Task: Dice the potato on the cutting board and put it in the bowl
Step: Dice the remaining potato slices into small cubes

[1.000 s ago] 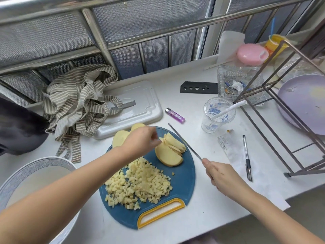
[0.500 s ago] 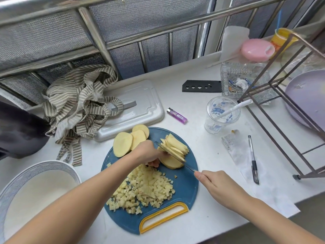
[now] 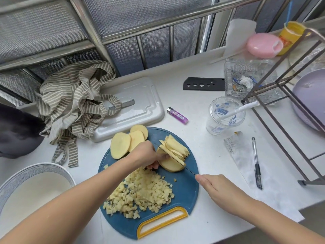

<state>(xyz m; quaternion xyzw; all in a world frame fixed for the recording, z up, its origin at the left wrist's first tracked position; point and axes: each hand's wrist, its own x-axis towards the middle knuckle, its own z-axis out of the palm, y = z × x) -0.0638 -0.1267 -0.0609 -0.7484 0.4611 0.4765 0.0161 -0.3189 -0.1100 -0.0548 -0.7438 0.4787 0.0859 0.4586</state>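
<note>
Mid-cut: knife across the potato stack.
Our left hand (image 3: 146,155) is curled over the stacked potato slices (image 3: 171,166) at the far middle of the blue cutting board (image 3: 190,196), fingertips pinning them down. Our right hand (image 3: 223,191) is wrapped round the handle of the knife (image 3: 175,159), and the hand hides the handle. The thin blade lies diagonally across the stack, just beside the left fingers. Cut strips (image 3: 177,145) fan out beyond the blade. Diced potato (image 3: 142,192) is heaped on the board's near half, and three whole slices (image 3: 123,145) lie at its far left edge. The white bowl (image 3: 26,171) sits on the counter left of the board.
</note>
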